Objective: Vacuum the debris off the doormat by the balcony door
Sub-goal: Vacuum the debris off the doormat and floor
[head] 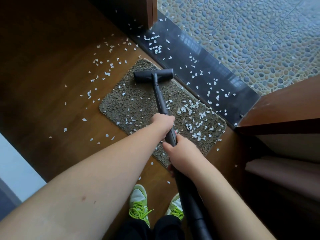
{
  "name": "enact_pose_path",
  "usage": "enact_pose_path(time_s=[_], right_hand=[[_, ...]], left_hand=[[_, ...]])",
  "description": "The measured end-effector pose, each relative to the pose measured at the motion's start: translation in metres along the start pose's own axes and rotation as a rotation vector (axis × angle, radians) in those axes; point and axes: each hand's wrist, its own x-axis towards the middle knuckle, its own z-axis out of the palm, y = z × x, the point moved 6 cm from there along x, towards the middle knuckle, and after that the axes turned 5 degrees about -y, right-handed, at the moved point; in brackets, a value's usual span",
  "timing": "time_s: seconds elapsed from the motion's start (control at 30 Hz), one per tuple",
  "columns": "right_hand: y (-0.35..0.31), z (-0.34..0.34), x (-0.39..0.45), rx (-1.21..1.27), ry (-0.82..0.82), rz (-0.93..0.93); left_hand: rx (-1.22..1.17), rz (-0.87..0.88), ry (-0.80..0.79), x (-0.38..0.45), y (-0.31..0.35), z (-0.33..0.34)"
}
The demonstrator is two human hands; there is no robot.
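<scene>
Where the wooden floor (52,80) meets the doorway: a dark polished threshold (204,66) runs from 11 o'clock to 4 o'clock, with pebble-patterned balcony paving (251,35) beyond it toward 1 o'clock.
Room edges: wooden door frame (285,104) at 3 o'clock; a pale wall strip at 8 o'clock.
Doormat (138,108): brown, shaggy, lying on the floor just beside the threshold, its long axis parallel to it, 11 to 4 o'clock.
Vacuum tube (160,99): black, long axis from 6 o'clock up to 12 o'clock, pointing away from the person.
Vacuum head (153,75): crosswise at the tube's far end, resting on the mat's far corner near 12 o'clock.
Left hand (162,122): fingers wrapped round the tube, the farther grip.
Right hand (180,153): clamped round the tube just behind the left.
Shoes (138,203): green and white, at 6 o'clock.
Debris (192,126): white flakes, thickest on the mat's near right part, also scattered over floor and threshold.
</scene>
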Motion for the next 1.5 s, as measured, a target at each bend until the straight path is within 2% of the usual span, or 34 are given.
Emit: enact_pose_path(time_s=[0.13, 0.37, 0.6, 0.7, 0.77, 0.87, 1.03, 1.17, 1.3, 1.5], right_hand=[[0.024, 0.010, -0.018, 0.001, -0.003, 0.009], [0.060, 0.022, -0.044, -0.091, 0.030, 0.019], [0.087, 0.039, -0.063, -0.113, -0.017, 0.066], [0.091, 0.043, -0.071, 0.030, -0.051, 0.048], [0.095, 0.047, -0.082, 0.267, -0.098, 0.056], [0.100, 0.063, -0.110, 0.683, -0.261, 0.117], [0.118, 0.072, -0.134, 0.875, -0.331, 0.150], [0.136, 0.070, -0.141, 1.277, -0.464, 0.250], [0.152, 0.068, -0.136, 1.192, -0.410, 0.254], [0.159, 0.052, -0.134, 1.064, -0.375, 0.246]], left_hand=[[0.042, 0.008, 0.036, -0.011, -0.026, 0.004], [0.065, 0.002, -0.015, -0.032, -0.068, 0.020], [0.087, -0.033, -0.022, -0.047, -0.104, 0.025], [0.078, -0.041, -0.034, -0.052, -0.109, 0.023], [0.073, -0.055, -0.037, -0.053, -0.111, 0.021], [0.077, -0.067, -0.040, -0.054, -0.118, 0.021], [0.106, -0.113, -0.032, -0.052, -0.130, 0.032], [0.123, -0.146, 0.054, -0.053, -0.129, 0.046], [0.137, -0.196, 0.122, -0.051, -0.137, 0.052], [0.174, -0.153, 0.136, -0.061, -0.135, 0.063]])
